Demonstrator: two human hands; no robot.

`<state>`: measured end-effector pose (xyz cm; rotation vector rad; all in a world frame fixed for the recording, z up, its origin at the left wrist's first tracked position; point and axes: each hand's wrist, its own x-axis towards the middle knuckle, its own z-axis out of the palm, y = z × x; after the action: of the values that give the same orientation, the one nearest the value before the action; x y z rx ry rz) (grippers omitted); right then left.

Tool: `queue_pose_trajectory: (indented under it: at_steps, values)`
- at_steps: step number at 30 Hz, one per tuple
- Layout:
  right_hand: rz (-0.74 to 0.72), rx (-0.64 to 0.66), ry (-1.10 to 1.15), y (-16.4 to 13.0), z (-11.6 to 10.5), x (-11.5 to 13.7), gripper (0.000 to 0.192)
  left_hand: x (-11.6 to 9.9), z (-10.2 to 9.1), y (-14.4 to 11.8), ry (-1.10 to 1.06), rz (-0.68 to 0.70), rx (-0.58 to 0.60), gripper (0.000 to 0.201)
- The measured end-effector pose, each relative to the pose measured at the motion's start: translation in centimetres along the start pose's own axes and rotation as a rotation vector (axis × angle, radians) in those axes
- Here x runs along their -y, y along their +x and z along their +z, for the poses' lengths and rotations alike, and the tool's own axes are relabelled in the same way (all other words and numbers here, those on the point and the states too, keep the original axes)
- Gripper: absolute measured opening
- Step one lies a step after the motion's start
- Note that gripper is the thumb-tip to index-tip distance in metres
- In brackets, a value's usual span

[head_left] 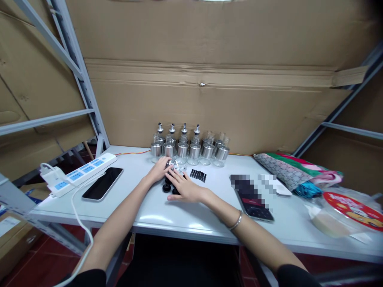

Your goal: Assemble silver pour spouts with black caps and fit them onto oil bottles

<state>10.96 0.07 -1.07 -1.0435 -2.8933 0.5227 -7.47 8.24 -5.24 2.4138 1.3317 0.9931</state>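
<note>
On the white table (155, 217), just before the row of steel-collared glass bottles (189, 150), my left hand (160, 170) and right hand (186, 187) pinch a small metal spout piece (169, 164) over round black caps (166, 187); I'd keep it upright, turning gently.

The left hand (160, 170) and right hand (186, 187) covered a small metal piece (169, 164) near the table's (179, 217) back edge, perhaps a spout, too small to tell. A pixelated patch (254, 185) hid part of a phone (254, 203). Toward the right end, a clear bag (344, 217) was cut off by the picture's edge.
</note>
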Motion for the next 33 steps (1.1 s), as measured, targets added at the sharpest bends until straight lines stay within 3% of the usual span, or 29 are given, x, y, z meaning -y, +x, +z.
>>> queue_pose_trajectory:
  at_steps: [5,8,11,14,17,20,24,29,33]
  values:
    - [-0.014,-0.001,0.001,-0.2,-0.3,-0.1,0.106,0.0,0.1,0.0,-0.002,-0.004,0.008,0.031]
    - [-0.043,-0.085,0.034,-0.1,-1.9,-0.3,0.092,0.1,0.2,-0.1,0.000,0.028,0.009,0.034]
    - [-0.013,-0.451,-0.004,0.7,-4.8,-1.4,0.064,0.0,0.1,-0.1,0.017,0.046,0.009,0.034]
    - [0.148,-0.845,-0.036,2.1,-8.3,-4.0,0.045,-0.3,-0.2,-0.1,0.040,-0.001,0.001,0.033]
    - [0.344,-1.012,-0.139,3.7,-11.5,-7.5,0.035,-0.7,-0.5,-0.1,0.057,-0.029,-0.006,0.032]
    - [0.438,-1.043,-0.149,5.1,-13.9,-10.9,0.035,-1.1,-0.7,-0.1,0.056,-0.019,-0.003,0.034]
    - [0.588,-0.919,-0.145,6.4,-15.7,-13.6,0.025,-1.9,-0.9,0.0,0.058,0.022,-0.026,0.035]
    - [0.497,-0.881,-0.246,6.9,-15.9,-14.6,0.021,-2.8,-1.5,0.1,0.084,0.045,-0.087,0.033]
    - [0.424,-0.955,-0.295,6.6,-15.7,-14.7,0.026,-3.4,-1.8,0.1,0.084,0.066,-0.137,0.035]
